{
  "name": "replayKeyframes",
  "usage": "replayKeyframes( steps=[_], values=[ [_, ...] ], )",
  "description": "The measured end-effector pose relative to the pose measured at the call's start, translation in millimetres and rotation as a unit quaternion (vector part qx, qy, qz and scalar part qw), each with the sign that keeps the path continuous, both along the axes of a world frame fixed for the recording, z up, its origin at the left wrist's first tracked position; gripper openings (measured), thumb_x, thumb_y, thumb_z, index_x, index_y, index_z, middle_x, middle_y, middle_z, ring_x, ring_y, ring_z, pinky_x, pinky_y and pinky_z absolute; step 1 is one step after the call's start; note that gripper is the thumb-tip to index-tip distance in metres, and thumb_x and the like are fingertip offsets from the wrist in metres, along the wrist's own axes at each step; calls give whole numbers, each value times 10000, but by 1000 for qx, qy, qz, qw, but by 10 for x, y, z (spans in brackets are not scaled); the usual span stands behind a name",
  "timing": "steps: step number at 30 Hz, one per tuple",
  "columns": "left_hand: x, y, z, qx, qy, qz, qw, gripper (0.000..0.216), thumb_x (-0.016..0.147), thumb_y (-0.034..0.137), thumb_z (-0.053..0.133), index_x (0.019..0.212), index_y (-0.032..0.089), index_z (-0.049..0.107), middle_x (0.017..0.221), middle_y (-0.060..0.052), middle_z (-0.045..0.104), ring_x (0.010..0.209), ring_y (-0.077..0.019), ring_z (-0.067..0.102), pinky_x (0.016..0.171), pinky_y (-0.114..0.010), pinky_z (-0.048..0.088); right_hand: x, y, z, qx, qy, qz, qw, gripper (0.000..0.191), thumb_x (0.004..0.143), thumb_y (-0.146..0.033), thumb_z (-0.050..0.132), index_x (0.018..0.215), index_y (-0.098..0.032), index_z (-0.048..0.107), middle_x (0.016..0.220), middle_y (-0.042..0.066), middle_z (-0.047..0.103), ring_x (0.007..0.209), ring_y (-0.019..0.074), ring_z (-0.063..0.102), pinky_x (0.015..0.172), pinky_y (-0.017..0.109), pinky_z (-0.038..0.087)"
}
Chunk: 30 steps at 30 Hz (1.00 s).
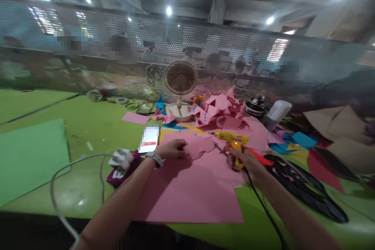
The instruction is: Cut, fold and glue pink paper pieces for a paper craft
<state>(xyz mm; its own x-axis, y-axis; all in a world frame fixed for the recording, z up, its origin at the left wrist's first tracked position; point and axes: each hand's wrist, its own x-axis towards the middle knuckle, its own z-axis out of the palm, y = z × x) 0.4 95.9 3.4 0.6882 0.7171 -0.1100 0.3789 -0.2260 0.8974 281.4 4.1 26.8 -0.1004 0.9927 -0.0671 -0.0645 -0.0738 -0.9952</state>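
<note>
My left hand (175, 149), with a watch (154, 158) on its wrist, has curled fingers at the edge of a small folded piece of pink paper (202, 145) and pinches it. My right hand (244, 158) is closed around the handle of a yellow hot glue gun (230, 137), whose nozzle points left, towards the paper. A small orange light glows on its side. Below the gun, a dark loop and a thin blade, seemingly scissors (233, 163), lie at my right fingers; whether the hand also holds them I cannot tell. A large pink sheet (190, 203) lies under both hands.
A phone (149, 139) and a white charger (121, 160) with a cable lie left. Behind are a small fan (181, 78) and a heap of folded pink paper pieces (218, 109). A black flat item (304, 187) lies right; a green sheet (32, 160) lies far left.
</note>
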Motion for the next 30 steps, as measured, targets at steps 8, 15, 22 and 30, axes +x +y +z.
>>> replayKeyframes(
  steps=[8, 15, 22, 30],
  values=[
    [67, -52, 51, -67, -76, -10, 995, 376, 657, 429, 699, 799, 140, 504, 667, 7, 573, 577, -107, 521, 554, -229, 411, -188, -22, -163, 72, -79, 5, 994, 331, 720, -420, 652, 933, -177, 577, 600, -9, 581, 449, 89, 476, 389, 199, 361],
    [120, -127, 129, -156, -141, -32, 977, 347, 643, 349, 736, 795, 151, 495, 691, -8, 630, 564, -97, 550, 562, -223, 421, -126, -89, -204, 311, -274, 68, 907, 154, 775, -269, 582, 919, -215, 570, 822, 38, 608, 727, 178, 573, 631, 295, 471],
    [103, -182, 218, -130, -134, -52, 981, 317, 630, 272, 753, 786, 155, 504, 587, 31, 605, 497, -68, 508, 484, -171, 369, -113, -59, -290, 455, -344, 133, 811, 187, 800, -172, 485, 983, -200, 510, 896, 84, 611, 817, 190, 581, 677, 297, 472],
    [117, -200, 236, -135, -128, -32, 982, 410, 626, 300, 751, 865, 177, 442, 512, 57, 577, 434, -99, 542, 451, -195, 429, -126, -110, -251, 475, -393, 105, 780, 276, 755, -149, 500, 1028, -189, 481, 934, 106, 609, 838, 199, 588, 671, 296, 487]
  ],
)
